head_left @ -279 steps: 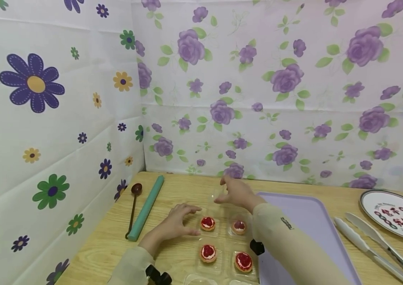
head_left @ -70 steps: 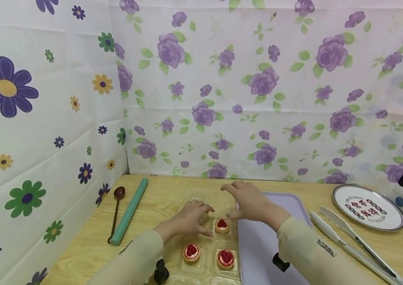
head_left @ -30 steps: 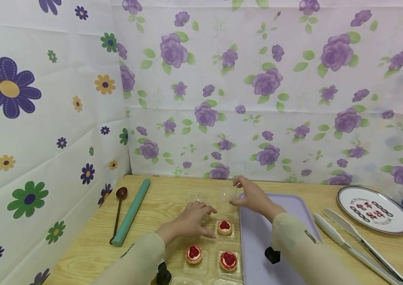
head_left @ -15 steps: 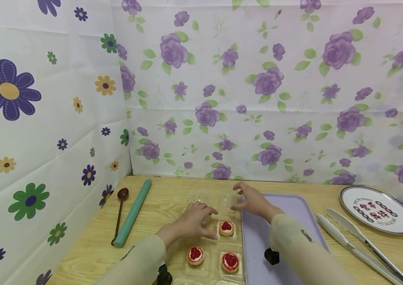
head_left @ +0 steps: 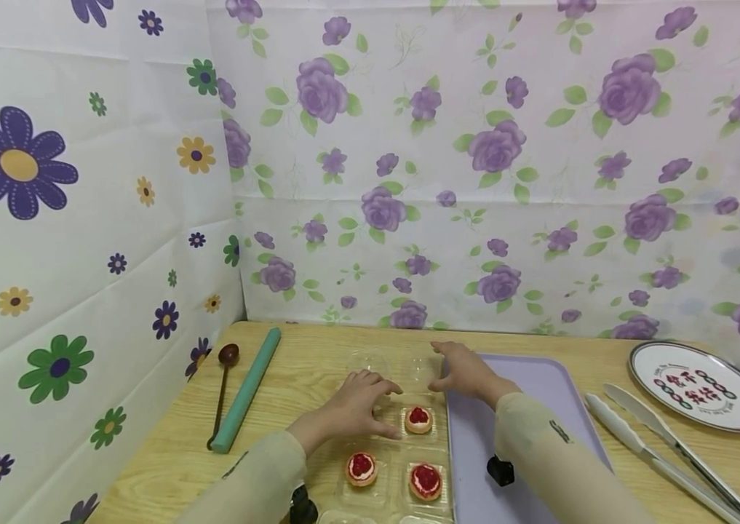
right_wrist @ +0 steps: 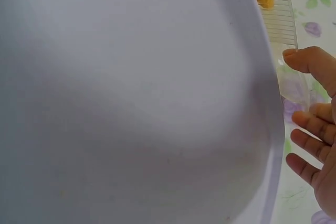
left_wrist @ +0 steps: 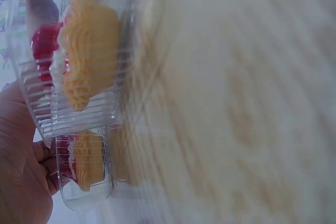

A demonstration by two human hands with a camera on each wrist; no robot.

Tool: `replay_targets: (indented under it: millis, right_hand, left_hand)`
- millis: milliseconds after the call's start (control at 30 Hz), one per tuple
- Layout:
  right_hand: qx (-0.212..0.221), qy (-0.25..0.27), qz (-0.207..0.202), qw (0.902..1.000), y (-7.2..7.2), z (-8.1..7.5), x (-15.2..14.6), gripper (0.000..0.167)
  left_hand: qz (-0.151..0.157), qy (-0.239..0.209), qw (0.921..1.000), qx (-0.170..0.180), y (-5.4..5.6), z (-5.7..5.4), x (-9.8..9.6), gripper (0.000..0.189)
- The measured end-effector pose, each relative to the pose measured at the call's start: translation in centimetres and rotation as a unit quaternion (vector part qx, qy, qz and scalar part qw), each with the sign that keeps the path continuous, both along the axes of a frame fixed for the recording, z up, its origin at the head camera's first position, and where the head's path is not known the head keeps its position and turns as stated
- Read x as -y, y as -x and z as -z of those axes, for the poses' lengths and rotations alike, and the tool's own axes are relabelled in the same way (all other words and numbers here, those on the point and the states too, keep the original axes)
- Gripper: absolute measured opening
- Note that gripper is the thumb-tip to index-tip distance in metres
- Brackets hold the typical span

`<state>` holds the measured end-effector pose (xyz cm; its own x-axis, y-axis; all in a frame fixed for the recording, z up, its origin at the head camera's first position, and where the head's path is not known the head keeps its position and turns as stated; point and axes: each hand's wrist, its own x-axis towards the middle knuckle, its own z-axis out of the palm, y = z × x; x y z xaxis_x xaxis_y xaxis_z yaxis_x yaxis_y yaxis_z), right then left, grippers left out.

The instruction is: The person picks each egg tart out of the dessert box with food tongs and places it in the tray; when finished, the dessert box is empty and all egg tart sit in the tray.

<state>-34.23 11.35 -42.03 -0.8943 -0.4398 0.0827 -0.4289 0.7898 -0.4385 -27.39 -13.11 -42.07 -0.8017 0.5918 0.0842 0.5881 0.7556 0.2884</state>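
Red-topped tarts sit in clear plastic hinged boxes on the table. In the head view, three show: the back right tart [head_left: 418,420], the front left tart [head_left: 361,469] and the front right tart [head_left: 425,482]. My left hand [head_left: 353,407], fingers loosely bent, is over the back left box and hides its contents there; the left wrist view shows a boxed tart [left_wrist: 89,161] beside its fingers. Raised clear lids stand behind, a left lid [head_left: 367,362] and a right lid [head_left: 420,370]. By the right lid is my right hand [head_left: 468,372], thumb and fingers apart, holding nothing.
A lilac tray [head_left: 533,422] lies under the right forearm. Beyond it are metal tongs [head_left: 677,458] and a white plate [head_left: 700,386]. At left lie a teal roll [head_left: 248,389] and a dark long-handled spoon [head_left: 222,389]. Floral sheets hang behind and left.
Since the oldest frame, my left hand has moved right over the back left box, covering its tart. My right hand has shifted right of the back right lid. Lately it lowered slightly.
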Motion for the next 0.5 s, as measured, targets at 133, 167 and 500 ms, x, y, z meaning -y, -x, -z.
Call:
replay_targets:
  millis: [133,167,500]
  right_hand:
    - [-0.002,-0.025,0.010,0.9996,0.02,0.04,0.01,0.084]
    - [-0.004,-0.030,0.011,0.9995,0.01,0.06,0.00,0.084]
    - [-0.005,-0.054,0.009,0.9985,0.04,0.08,-0.07,0.086]
  left_hand:
    - [-0.001,-0.005,1.0000,0.007,-0.15,-0.15,-0.06,0.066]
    - [-0.001,-0.006,0.9999,0.009,-0.17,-0.17,-0.06,0.066]
    - [-0.002,-0.012,0.9999,-0.003,-0.13,-0.03,0.09,0.061]
